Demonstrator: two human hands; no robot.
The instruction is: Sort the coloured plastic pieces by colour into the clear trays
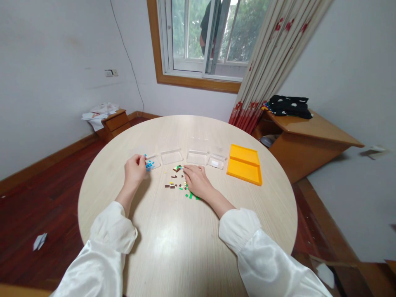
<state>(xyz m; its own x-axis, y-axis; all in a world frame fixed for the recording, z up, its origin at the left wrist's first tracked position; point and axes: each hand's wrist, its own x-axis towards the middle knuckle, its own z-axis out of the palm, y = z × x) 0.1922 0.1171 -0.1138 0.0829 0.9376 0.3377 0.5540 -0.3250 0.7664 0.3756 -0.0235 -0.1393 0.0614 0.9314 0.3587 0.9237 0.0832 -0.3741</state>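
Note:
My left hand (135, 169) is closed in a pinch at the left side of a small clear box holding several blue toy bricks (150, 166). A bit of blue shows at its fingertips. My right hand (198, 180) reaches over loose bricks in the middle of the table, its fingers bent and close together. Its fingertips are beside a small brown and green brick piece (177, 168); what they hold, if anything, is hidden. Brown bricks (170, 186) lie to the left of this hand, and green bricks (191, 196) lie below it, partly covered.
Clear plastic boxes (171, 156) stand in a row behind the bricks, including one (197, 157) right of centre and a smaller one (216, 161). A yellow two-part tray (244, 166) lies at the right of the round table (173, 251). Outside the window, a person (207, 29) is partly visible.

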